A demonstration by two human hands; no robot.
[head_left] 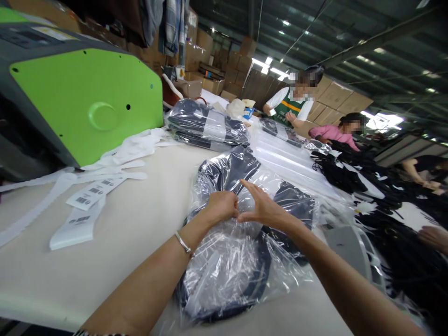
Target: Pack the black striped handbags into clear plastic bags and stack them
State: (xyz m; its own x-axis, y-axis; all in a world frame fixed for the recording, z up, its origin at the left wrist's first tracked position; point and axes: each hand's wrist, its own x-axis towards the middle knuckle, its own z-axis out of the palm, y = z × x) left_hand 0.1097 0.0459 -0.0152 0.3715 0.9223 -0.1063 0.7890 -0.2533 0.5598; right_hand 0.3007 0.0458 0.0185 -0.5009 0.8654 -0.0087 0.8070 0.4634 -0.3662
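Clear-bagged dark item (241, 252) lies on pale table (136, 228) right in front of me. My L hand (223, 206) is over its middle, fingers curled in; can't tell if they pinch any plastic. R hand (263, 206) just beside it, thumb & index spread wide. Label strips (91, 192) on table to L, near green machine (94, 105). Bagged pkgs (210, 125) stacked beyond; co-worker (289, 106) farther back.

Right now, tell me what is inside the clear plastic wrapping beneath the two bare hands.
Through the clear plastic wrapping, dark fabric and a pale band show. The left hand and right hand hide part of the middle; anything beneath the top layer is covered.
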